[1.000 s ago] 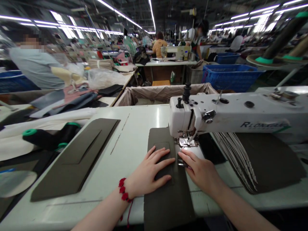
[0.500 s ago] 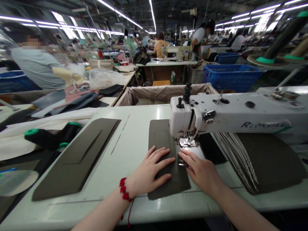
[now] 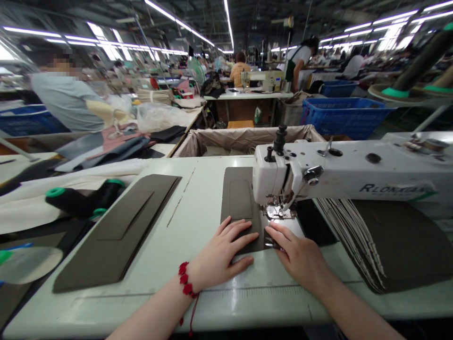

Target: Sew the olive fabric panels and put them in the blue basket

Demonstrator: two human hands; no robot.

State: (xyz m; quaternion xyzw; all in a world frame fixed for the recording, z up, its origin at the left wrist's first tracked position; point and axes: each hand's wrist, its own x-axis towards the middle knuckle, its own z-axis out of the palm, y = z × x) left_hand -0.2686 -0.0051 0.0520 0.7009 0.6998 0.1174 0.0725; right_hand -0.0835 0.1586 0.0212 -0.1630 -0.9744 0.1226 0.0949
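A dark olive fabric panel (image 3: 240,198) with a stitched rectangle lies beside the needle area of a white sewing machine (image 3: 339,174). My left hand (image 3: 226,250) rests on the panel's near part, fingers spread, a red bracelet at the wrist. My right hand (image 3: 297,255) is at the panel's right edge, just in front of the presser foot (image 3: 280,212), its fingers closed around small metal snips (image 3: 271,243) whose tips poke out to the left.
A stack of olive panels (image 3: 116,231) lies at the left, near black thread cones (image 3: 71,203). More panels with pale edges (image 3: 396,245) lie right of the machine. A fabric-lined bin (image 3: 226,137) stands behind the table. People sit and stand farther back.
The panel has slid away from me under my left hand, its near edge now by my fingers. My hands stay near the same place, and the view has shifted slightly.
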